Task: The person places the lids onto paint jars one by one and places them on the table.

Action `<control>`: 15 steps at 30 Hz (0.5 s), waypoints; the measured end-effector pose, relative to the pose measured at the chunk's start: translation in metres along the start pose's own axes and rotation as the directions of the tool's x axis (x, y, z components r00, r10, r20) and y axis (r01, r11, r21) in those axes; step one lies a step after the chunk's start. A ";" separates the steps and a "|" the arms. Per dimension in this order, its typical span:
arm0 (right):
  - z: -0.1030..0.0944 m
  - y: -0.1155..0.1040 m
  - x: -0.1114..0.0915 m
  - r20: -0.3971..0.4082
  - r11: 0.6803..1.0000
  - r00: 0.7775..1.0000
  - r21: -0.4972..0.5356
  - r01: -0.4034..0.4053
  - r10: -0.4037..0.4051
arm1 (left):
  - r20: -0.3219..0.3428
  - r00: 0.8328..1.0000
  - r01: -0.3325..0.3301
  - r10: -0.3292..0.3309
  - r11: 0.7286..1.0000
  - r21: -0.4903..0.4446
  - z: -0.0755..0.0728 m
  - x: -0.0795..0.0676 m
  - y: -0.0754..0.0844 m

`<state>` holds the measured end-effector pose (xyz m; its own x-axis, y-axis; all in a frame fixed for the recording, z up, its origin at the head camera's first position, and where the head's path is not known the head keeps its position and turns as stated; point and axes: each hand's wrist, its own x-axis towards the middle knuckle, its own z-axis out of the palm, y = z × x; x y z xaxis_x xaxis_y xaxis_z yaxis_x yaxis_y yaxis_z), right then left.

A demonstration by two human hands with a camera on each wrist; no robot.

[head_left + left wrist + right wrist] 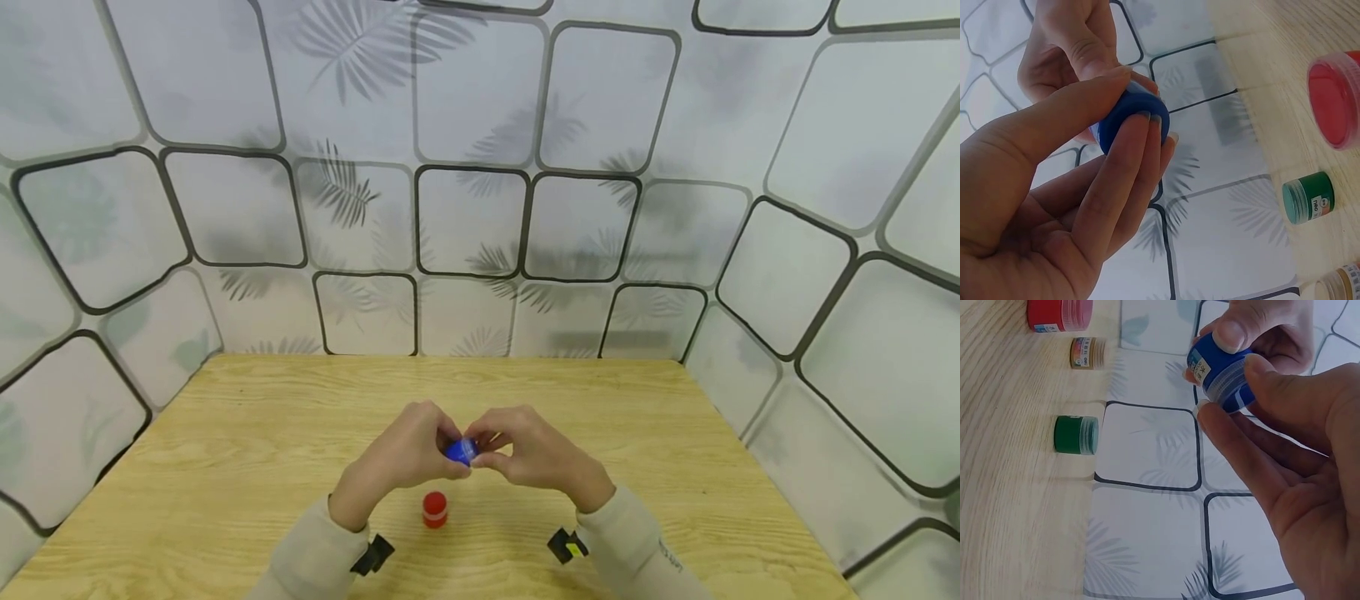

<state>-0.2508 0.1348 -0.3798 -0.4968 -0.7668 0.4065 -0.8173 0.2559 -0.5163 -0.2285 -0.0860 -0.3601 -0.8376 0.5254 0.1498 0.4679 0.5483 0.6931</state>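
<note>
A small blue paint jar (461, 451) is held above the table between both hands. My left hand (411, 448) grips its labelled blue body, thumb on one side and fingertips on the base in the left wrist view. On the other end, my right hand (534, 450) pinches the clear ridged lid (1229, 385) between thumb and fingers. The jar lies tilted on its side, and the lid appears to be on it. Just below the hands in the head view, a red paint jar (435, 509) stands on the table.
Both wrist views show a green jar (1076, 434) and a tan jar (1087, 353) on the wooden table (247, 467); the hands hide them from the head view. A patterned wall covering (472, 221) borders the table at the back and sides.
</note>
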 end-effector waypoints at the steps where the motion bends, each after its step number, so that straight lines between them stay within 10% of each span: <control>1: 0.000 0.000 0.000 0.001 1.000 1.000 -0.008 0.002 -0.002 | -0.001 1.000 -0.001 0.001 1.000 -0.001 0.001 0.000 0.000; 15: -0.015 -0.009 -0.003 -0.084 0.990 0.992 -0.098 -0.101 0.093 | -0.083 0.994 0.079 -0.071 0.992 0.100 0.000 0.001 -0.001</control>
<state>-0.2463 0.1438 -0.3658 -0.5933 -0.6875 0.4186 -0.7876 0.3882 -0.4786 -0.2295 -0.0861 -0.3612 -0.8891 0.4293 0.1586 0.4262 0.6504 0.6287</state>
